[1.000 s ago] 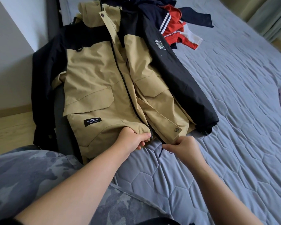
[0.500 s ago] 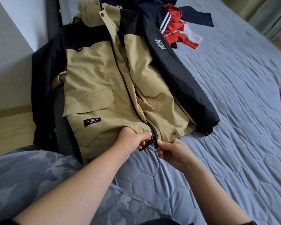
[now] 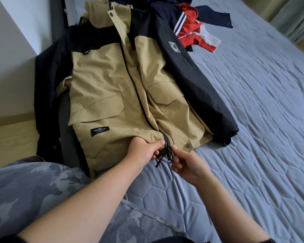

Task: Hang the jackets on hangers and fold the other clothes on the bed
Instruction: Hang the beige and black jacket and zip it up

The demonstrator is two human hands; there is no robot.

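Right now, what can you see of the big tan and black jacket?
The jacket lies front-up on the grey quilted bed. Its body is tan, its shoulders and sleeves black, in smooth, thin-looking cloth. It has a hood, two flap pockets, a small black label and a sleeve badge. A dark zipper runs down the middle. One sleeve droops off the bed's edge. The left hand grips the hem beside the zipper's bottom; the right hand pinches the other side.

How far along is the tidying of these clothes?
Early. Nothing looks finished, and no hanger shows. In hand: the left hand and right hand pinch the tan-and-black jacket at its zipper, on the bed. To do: the red and navy pile beyond lies unfolded.
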